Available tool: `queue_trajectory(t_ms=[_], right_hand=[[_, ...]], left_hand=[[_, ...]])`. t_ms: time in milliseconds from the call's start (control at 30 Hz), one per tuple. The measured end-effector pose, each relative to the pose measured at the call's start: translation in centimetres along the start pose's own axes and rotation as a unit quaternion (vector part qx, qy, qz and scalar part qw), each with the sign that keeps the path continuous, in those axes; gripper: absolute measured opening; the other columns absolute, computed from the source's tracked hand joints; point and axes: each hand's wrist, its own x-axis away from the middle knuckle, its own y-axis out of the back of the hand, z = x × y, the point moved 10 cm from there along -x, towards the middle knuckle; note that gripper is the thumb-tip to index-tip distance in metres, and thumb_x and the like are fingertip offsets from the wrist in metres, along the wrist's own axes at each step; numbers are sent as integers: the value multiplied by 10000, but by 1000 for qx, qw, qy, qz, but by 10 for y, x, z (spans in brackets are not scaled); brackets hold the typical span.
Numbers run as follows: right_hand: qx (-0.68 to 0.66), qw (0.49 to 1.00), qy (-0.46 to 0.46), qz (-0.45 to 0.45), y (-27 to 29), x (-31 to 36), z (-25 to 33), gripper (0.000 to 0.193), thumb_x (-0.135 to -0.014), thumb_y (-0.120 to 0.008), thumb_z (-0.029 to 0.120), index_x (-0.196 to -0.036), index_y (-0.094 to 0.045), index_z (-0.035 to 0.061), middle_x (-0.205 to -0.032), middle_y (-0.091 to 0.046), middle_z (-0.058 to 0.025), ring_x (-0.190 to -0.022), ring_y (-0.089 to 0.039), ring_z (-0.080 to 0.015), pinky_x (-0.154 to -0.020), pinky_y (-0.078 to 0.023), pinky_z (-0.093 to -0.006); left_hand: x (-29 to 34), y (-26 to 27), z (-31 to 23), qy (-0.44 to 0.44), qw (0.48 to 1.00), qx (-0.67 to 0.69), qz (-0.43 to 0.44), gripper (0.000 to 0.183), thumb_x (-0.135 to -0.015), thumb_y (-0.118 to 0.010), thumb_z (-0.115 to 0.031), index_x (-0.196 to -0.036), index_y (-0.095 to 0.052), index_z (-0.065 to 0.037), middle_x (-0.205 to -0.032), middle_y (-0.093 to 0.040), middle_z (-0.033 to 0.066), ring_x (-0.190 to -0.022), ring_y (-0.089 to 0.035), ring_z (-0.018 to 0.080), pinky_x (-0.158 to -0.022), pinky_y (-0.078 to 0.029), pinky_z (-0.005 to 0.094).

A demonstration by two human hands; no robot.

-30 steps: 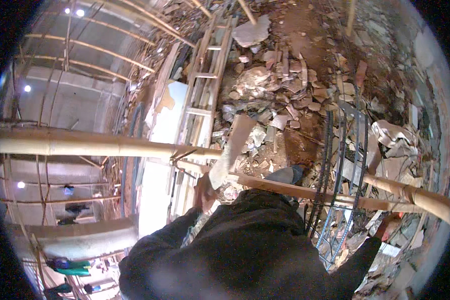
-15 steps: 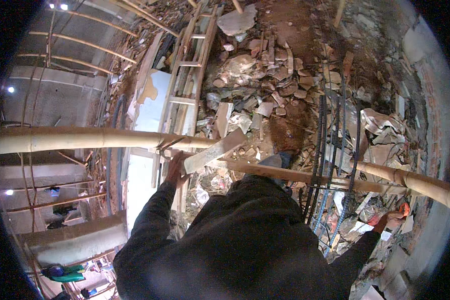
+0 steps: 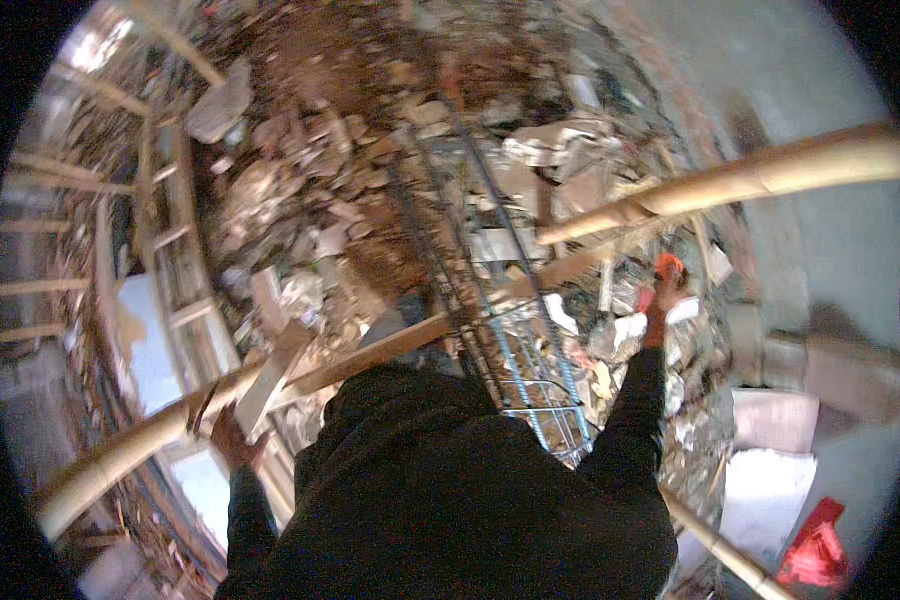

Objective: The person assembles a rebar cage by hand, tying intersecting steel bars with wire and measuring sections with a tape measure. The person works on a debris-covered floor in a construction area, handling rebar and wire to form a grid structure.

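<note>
Facing rubble-strewn ground [image 3: 310, 170] beside a grey wall [image 3: 810, 270], now turning rightward, bringing more of that wall and a red bundle [image 3: 815, 550] into view, yet keeping both hands near opposite ends of a long timber beam [image 3: 400, 346]. Gripping a short wooden board [image 3: 273, 375] by its lower end in the left hand's [image 3: 238, 440] fingers, aslant over a bamboo pole's [image 3: 110, 467] end; seeing it as flat, pale brown, straight-edged. Holding the right hand [image 3: 662, 305] at a small orange object [image 3: 668, 267], being unable to tell those fingers' closure through the blur.
</note>
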Motion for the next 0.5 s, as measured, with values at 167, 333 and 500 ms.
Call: queue_trajectory(t_ms=[167, 333, 500], right_hand=[[-276, 931, -230, -67, 16, -9, 48, 441, -863, -890, 294, -1124, -638, 44, -1052, -683, -50, -940, -633, -167, -840, -535, -336], [-300, 922, -230, -86, 36, -23, 70, 488, -877, -873, 308, -1191, -637, 19, -1095, -676, -60, -931, -621, -158, -785, -522, -329], [-368, 887, -245, -132, 45, -37, 61, 423, -942, -788, 298, -1231, -674, 11, -1058, -708, -58, -883, -656, -157, -743, -532, -343]], left_hand=[[11, -18, 40, 65, 995, -26, 66, 937, -665, -926, -377, -1449, -526, -54, -1517, -489, 233, -1390, -467, 439, -1154, -407, 534], [17, -2, 51, 45, 998, 35, 41, 885, -646, -892, -201, -1443, -529, -74, -1510, -496, 209, -1430, -434, 413, -1209, -325, 558], [22, -12, 77, 106, 993, 32, 47, 936, -588, -897, -178, -1445, -533, -82, -1491, -513, 196, -1462, -388, 406, -1231, -259, 603]])
